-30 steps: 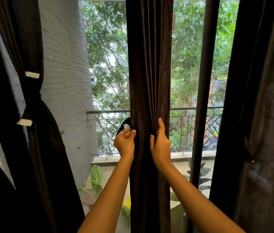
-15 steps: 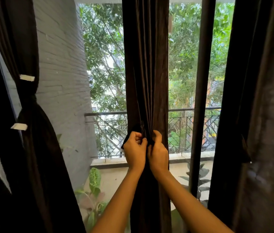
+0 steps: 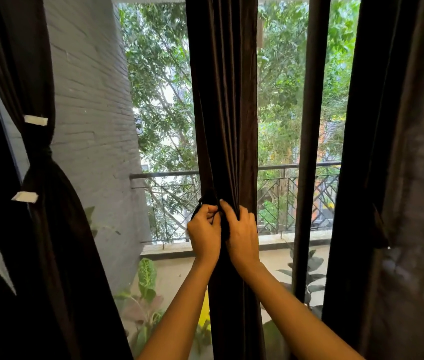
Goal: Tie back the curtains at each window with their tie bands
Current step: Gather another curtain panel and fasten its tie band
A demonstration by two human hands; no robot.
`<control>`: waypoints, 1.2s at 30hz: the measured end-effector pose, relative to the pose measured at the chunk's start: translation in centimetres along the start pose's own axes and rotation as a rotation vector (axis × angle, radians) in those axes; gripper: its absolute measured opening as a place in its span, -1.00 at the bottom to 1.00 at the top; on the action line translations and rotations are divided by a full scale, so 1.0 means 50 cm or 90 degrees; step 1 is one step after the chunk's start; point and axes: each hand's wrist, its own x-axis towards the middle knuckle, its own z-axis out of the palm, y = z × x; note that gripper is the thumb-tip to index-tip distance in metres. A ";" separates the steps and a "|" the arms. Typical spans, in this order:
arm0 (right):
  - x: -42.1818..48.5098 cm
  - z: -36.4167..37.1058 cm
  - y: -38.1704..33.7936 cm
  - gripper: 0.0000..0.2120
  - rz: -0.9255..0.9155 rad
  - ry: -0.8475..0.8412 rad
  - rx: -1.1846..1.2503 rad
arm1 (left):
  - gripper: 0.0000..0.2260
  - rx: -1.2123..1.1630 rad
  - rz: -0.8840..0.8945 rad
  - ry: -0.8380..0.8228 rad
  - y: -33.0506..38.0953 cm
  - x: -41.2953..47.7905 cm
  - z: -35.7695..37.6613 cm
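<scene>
A dark brown curtain (image 3: 225, 105) hangs gathered into a narrow column in the middle of the window. My left hand (image 3: 203, 233) grips a dark tie band (image 3: 207, 197) at the curtain's left edge, fingers curled round it. Beside it, touching, my right hand (image 3: 242, 236) holds the curtain's front folds, fingers curled into the cloth. Most of the band is hidden behind the curtain and my hands. At the left, another dark curtain (image 3: 42, 203) is cinched at its waist by a tie (image 3: 43, 152).
A third dark curtain (image 3: 400, 178) hangs loose at the right edge. A dark window frame post (image 3: 309, 152) stands right of the middle curtain. Outside are a grey brick wall (image 3: 88, 113), a metal railing (image 3: 169, 175), potted plants (image 3: 145, 279) and trees.
My two hands, a curtain's width apart a second ago, have come together at the front of the middle curtain. The right hand went from flat with thumb up to curled into the folds.
</scene>
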 end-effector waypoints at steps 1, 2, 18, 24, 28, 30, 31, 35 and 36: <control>-0.002 -0.006 -0.005 -0.50 0.008 0.005 0.043 | -0.90 -0.007 0.004 -0.014 0.000 -0.002 0.002; -0.004 -0.012 -0.010 -0.56 0.028 0.005 0.095 | -0.91 -0.017 0.007 -0.026 0.001 -0.003 0.005; 0.004 -0.010 0.010 -0.59 0.140 -0.075 0.186 | -0.96 -0.039 0.041 -0.057 -0.008 -0.008 0.026; -0.002 -0.019 0.003 -0.49 0.180 -0.076 0.212 | -0.80 0.001 0.026 -0.048 0.008 -0.004 0.034; -0.009 -0.018 0.010 -0.34 0.146 -0.130 0.193 | -0.85 0.115 0.099 -0.053 0.001 -0.005 0.040; -0.005 -0.018 0.027 -0.35 0.090 -0.135 0.195 | -0.87 0.149 0.103 -0.048 -0.006 -0.002 0.038; -0.001 -0.021 0.038 -0.39 0.061 -0.121 0.199 | -0.87 0.158 0.098 -0.044 -0.009 0.002 0.035; 0.051 -0.051 0.070 -0.57 0.080 0.057 0.243 | -0.86 0.157 0.085 -0.014 -0.019 0.011 0.023; 0.072 -0.056 0.078 -0.57 0.104 0.090 0.246 | -0.86 0.150 0.084 -0.011 -0.019 0.009 0.022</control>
